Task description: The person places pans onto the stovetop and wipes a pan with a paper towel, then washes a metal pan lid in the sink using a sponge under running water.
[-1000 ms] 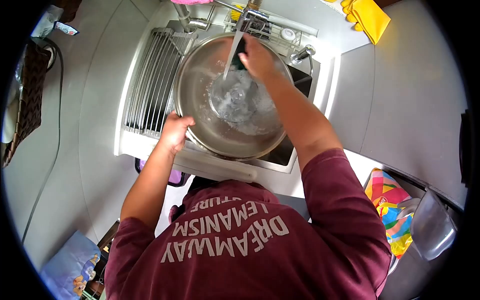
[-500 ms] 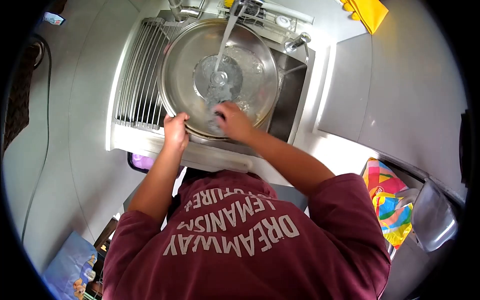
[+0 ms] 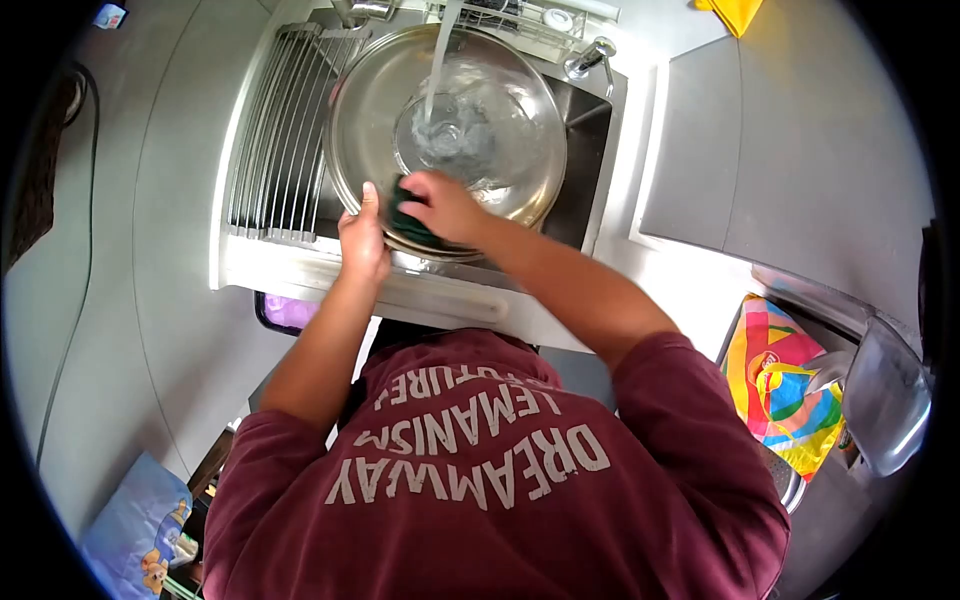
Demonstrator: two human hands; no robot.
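Note:
A large round steel pan [image 3: 372, 110] sits over the sink, tilted a little. My left hand [image 3: 363, 243] grips its near-left rim, thumb up along the edge. Inside the pan, my right hand [image 3: 447, 208] presses a dark green scouring pad [image 3: 408, 214] against the near-left wall; part of the pad is under the fingers. A stream of water [image 3: 440, 62] falls into the pan's middle and swirls over the bottom.
A roll-up drying rack [image 3: 283, 140] lies left of the pan over the sink [image 3: 590, 150]. Behind stand a wire caddy [image 3: 520, 28] and a soap dispenser [image 3: 592, 56]. A yellow cloth or glove [image 3: 735, 12] lies at back right. A colourful bag [image 3: 785, 390] hangs at lower right.
My right hand has swept left with the scouring pad towards my left hand. The pan has shifted slightly right and up, and my left thumb now points up along the rim.

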